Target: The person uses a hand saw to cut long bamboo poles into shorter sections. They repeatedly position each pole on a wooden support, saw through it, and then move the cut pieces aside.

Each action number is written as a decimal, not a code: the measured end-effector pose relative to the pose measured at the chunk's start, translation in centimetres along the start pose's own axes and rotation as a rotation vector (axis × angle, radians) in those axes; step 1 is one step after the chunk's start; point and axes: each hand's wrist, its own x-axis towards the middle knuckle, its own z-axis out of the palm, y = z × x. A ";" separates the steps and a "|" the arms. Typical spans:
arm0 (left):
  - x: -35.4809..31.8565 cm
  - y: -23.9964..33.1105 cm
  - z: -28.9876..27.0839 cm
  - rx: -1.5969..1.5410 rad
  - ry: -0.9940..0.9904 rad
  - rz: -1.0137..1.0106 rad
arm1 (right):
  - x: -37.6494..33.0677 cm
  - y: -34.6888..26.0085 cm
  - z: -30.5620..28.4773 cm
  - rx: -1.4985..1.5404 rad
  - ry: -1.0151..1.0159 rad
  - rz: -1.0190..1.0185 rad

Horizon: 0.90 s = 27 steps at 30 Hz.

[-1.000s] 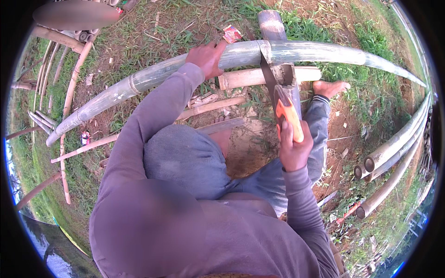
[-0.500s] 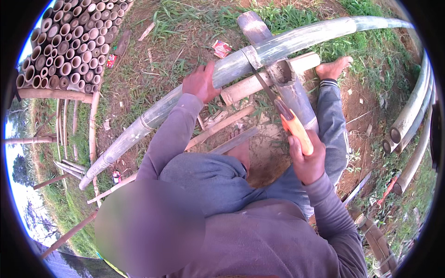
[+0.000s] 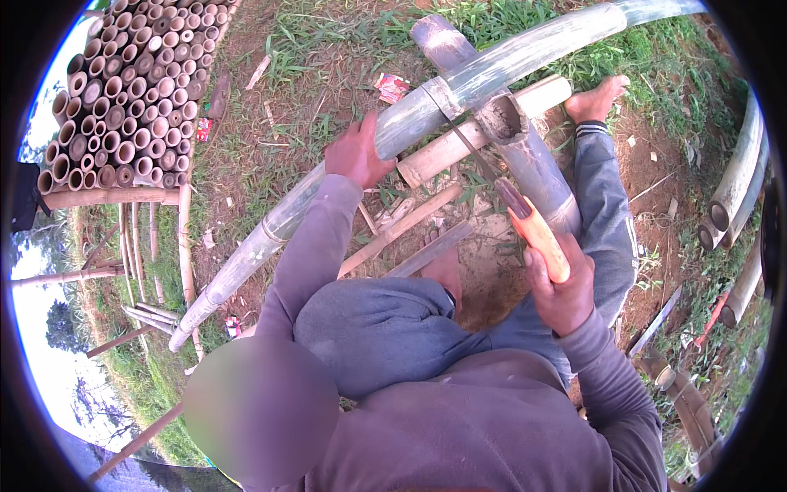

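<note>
A long pale green bamboo pole (image 3: 508,70) lies across a thick grey bamboo log (image 3: 525,156) and a shorter tan piece (image 3: 459,143). My left hand (image 3: 354,154) presses down on the pole from the near side. My right hand (image 3: 561,291) grips the orange handle of a hand saw (image 3: 537,234). The saw's thin blade (image 3: 463,135) runs up to a joint in the pole, where it meets the grey log. My bare right foot (image 3: 594,100) rests on the ground beside the log.
A stack of cut bamboo tubes (image 3: 123,98) stands at the upper left, open ends facing me. More bamboo poles (image 3: 738,180) lie at the right edge. Split strips (image 3: 402,225) and chips litter the bare soil. Thin sticks (image 3: 152,246) lie on the grass at left.
The view has swung left, bringing the tube stack into sight. My right hand has drawn the saw back toward me; the left hand stays on the pole.
</note>
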 end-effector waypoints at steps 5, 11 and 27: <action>0.5 1.4 -1.4 0.003 -0.042 -0.014 | 13.9 1.7 9.4 -0.206 0.057 0.012; -1.0 0.7 -0.3 0.042 0.013 0.035 | 10.3 3.5 9.6 -0.017 0.065 0.001; -1.8 1.3 0.0 0.063 0.071 0.078 | 8.4 5.5 9.5 0.061 0.084 -0.005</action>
